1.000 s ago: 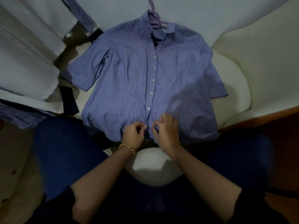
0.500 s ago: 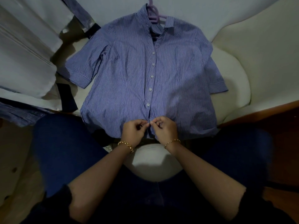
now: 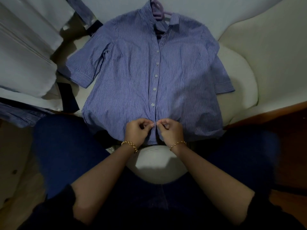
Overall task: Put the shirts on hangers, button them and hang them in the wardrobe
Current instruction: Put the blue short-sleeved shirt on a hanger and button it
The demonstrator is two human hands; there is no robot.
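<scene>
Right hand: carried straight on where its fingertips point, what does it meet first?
The right hand points inward; it would probably meet the left hand first, just across the striped shirt placket both pinch.

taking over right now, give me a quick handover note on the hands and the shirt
Left hand: pinches the striped shirt at its front edge near the hem.
Right hand: pinches the opposite edge at the bottom button.
The shirt lies flat on the cream seat, with the purple hanger in its collar.
Done: hanger in; five buttons above the hands look fastened.
Left: finish the bottom button, then hang the shirt. Other shirts lie to the left. The wardrobe is not in view.
</scene>
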